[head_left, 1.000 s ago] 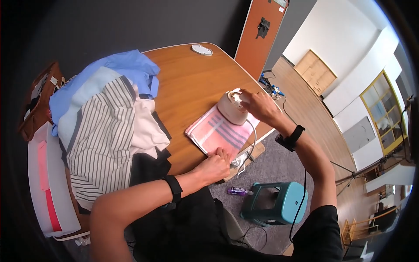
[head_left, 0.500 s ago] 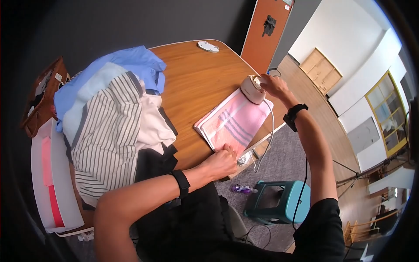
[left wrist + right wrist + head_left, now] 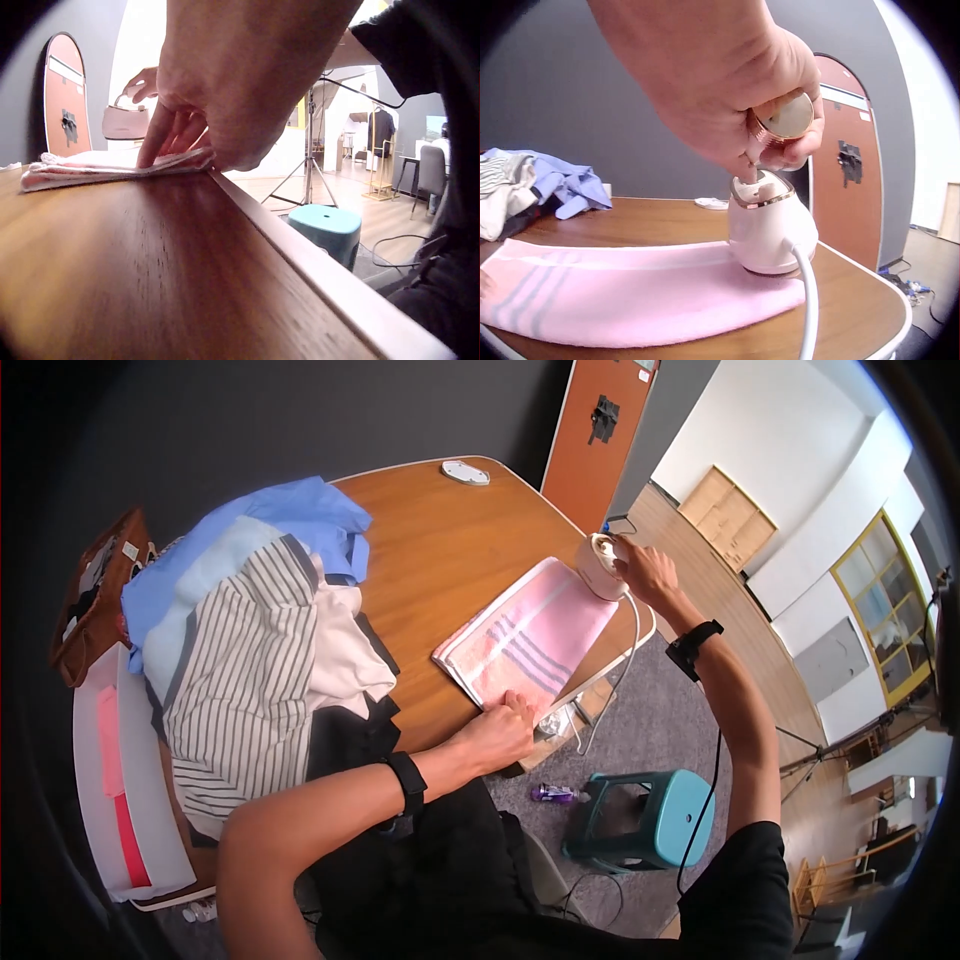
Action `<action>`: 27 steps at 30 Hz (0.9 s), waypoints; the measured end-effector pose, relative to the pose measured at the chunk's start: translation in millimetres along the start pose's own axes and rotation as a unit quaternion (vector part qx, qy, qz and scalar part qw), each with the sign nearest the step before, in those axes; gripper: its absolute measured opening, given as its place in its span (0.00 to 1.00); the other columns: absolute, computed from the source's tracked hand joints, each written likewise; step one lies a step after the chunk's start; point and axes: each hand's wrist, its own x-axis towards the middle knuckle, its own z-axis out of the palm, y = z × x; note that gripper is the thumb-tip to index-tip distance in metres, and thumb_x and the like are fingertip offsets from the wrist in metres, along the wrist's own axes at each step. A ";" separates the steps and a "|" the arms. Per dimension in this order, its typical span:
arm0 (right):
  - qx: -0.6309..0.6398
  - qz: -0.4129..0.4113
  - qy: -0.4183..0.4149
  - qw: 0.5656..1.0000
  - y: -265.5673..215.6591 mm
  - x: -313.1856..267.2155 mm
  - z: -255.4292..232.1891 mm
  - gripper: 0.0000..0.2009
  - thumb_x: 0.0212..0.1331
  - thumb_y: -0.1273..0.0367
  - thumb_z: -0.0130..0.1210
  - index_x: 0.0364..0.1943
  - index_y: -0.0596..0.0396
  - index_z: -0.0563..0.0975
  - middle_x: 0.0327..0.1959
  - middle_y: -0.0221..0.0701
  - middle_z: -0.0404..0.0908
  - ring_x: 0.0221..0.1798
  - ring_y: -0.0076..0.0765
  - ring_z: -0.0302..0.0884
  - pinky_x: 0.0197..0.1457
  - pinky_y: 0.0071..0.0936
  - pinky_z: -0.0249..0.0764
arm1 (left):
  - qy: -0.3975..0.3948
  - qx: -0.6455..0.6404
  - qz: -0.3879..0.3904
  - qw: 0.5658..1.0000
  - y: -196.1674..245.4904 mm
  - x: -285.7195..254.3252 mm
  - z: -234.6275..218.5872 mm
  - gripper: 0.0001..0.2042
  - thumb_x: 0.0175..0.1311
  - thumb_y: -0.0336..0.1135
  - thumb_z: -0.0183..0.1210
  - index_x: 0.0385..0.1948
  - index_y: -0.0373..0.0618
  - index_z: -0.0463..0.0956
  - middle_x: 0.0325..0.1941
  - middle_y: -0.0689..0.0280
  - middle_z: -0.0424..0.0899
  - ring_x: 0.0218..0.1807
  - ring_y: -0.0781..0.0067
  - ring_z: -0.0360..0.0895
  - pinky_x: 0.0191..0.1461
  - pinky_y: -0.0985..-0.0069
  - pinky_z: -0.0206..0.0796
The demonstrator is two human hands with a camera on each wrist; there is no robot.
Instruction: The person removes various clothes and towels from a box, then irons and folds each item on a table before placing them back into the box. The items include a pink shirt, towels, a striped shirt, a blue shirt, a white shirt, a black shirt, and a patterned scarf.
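Observation:
A folded pink towel with grey stripes lies on the wooden table near its right edge. My right hand grips the handle of a small white iron with gold trim. The iron's base sits on the towel's far end, its white cord trailing from the side. At the towel's near end, my left hand presses down with its fingertips. In the left wrist view, the left fingers point down onto the towel beside the table edge.
To the left, a pile of clothes, with a striped shirt and a blue garment, covers the table. Beside it are a white bin and a brown bag. A white pad lies far back; a teal stool stands below.
The iron in my right hand has slid away from me along the towel to its far end, baring more of the stripes. My left hand stays on the near end.

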 end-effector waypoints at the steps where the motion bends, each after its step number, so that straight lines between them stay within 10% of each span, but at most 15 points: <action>1: 0.013 -0.016 0.007 1.000 -8.4 -8.7 -6.4 0.23 0.64 0.61 0.59 0.65 0.34 0.75 0.39 0.46 0.87 0.43 0.61 0.86 0.45 0.54 0.80 | 0.009 0.010 -0.012 1.000 2.6 -0.4 3.0 0.17 0.56 0.36 0.59 0.37 0.26 0.84 0.30 0.52 0.83 0.37 0.58 0.78 0.27 0.69 0.69; 17: -0.031 -0.046 0.028 0.998 -27.5 -23.4 -11.4 0.22 0.63 0.63 0.59 0.63 0.39 0.75 0.33 0.47 0.86 0.38 0.59 0.86 0.41 0.53 0.80 | -0.044 0.061 -0.052 0.996 11.5 14.0 2.0 0.19 0.59 0.34 0.58 0.44 0.23 0.80 0.38 0.52 0.80 0.42 0.59 0.78 0.28 0.69 0.78; 20: 0.017 -0.087 0.020 0.996 -52.5 -34.3 -20.3 0.24 0.64 0.60 0.60 0.65 0.38 0.74 0.34 0.48 0.87 0.39 0.58 0.87 0.41 0.52 0.80 | -0.056 -0.011 -0.083 0.995 12.8 31.0 7.0 0.19 0.60 0.34 0.59 0.47 0.25 0.79 0.45 0.50 0.81 0.48 0.54 0.80 0.40 0.64 0.81; 23: 0.046 -0.129 -0.002 0.991 -81.0 -44.0 -21.6 0.23 0.65 0.59 0.60 0.64 0.39 0.75 0.36 0.48 0.87 0.40 0.57 0.87 0.42 0.52 0.80 | 0.114 -0.178 -0.093 0.973 -4.2 22.9 4.6 0.20 0.60 0.34 0.60 0.50 0.27 0.78 0.53 0.47 0.80 0.56 0.50 0.79 0.57 0.60 0.77; 27: 0.030 -0.118 -0.049 0.991 -95.7 -42.3 -10.0 0.22 0.64 0.56 0.60 0.59 0.47 0.76 0.35 0.49 0.87 0.41 0.56 0.87 0.43 0.51 0.80 | 0.021 -0.152 -0.137 0.979 -42.9 -13.1 -2.8 0.20 0.63 0.34 0.60 0.54 0.30 0.76 0.60 0.46 0.78 0.62 0.50 0.76 0.67 0.60 0.70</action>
